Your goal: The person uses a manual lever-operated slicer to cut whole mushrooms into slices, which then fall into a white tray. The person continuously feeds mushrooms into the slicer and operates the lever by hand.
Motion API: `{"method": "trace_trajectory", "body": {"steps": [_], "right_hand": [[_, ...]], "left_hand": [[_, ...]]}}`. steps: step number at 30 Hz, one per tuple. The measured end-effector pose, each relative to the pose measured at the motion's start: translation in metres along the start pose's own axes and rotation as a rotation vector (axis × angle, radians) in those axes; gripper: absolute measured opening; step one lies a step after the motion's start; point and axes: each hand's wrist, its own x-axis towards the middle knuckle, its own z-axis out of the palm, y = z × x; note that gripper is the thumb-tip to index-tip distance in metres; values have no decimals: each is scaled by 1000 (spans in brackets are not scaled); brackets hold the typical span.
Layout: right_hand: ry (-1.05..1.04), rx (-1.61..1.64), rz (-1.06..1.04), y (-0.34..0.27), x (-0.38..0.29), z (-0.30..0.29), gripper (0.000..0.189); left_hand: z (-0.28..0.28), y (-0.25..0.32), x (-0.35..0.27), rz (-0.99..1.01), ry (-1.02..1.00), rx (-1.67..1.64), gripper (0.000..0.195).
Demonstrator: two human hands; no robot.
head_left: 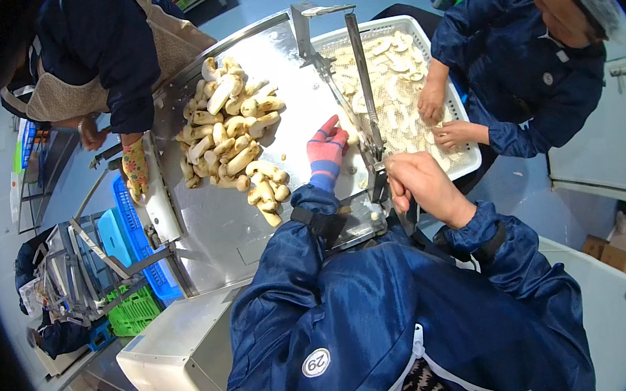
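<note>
My left hand (326, 152), in a pink and blue striped knit glove, holds a pale mushroom (348, 130) against the blade side of a lever slicer (372, 134). A long coil spring (361, 68) runs along the slicer's metal frame. Bare and closed, my right hand (426, 183) grips the slicer's handle end, which is mostly hidden by the fingers. To the left of my gloved hand, a heap of whole thick-stemmed mushrooms (228, 122) lies on the stainless steel table (211, 249). Beyond the blade, a white mesh tray (418, 30) holds mushroom slices (392, 85).
A co-worker (525, 65) on the right has both hands over the tray. On the left, another person's flower-patterned glove (134, 166) rests at a second cutter (157, 203). Blue crates (143, 238), a green crate (133, 312) and a white cabinet (176, 358) stand at lower left.
</note>
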Motion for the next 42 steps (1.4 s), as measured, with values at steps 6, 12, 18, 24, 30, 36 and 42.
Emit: {"method": "trace_trajectory", "body": {"steps": [6, 12, 18, 24, 30, 36, 42], "right_hand": [[84, -6, 63, 35, -10, 7, 34], [32, 13, 53, -3, -2, -2, 36], [47, 31, 62, 2, -2, 4, 35], [158, -126, 26, 104, -13, 18, 31], [207, -3, -16, 53, -15, 17, 36], [97, -45, -52, 22, -6, 6, 35], [159, -211, -98, 131, -10, 14, 32]], "left_hand": [[7, -2, 2, 7, 58, 1, 43], [1, 3, 5, -25, 2, 70, 45], [-2, 0, 5, -27, 7, 92, 44], [-1, -10, 8, 0, -8, 131, 44], [-1, -9, 11, 21, -4, 119, 44], [4, -4, 5, 40, 3, 185, 42], [5, -17, 10, 96, -24, 287, 42]]}}
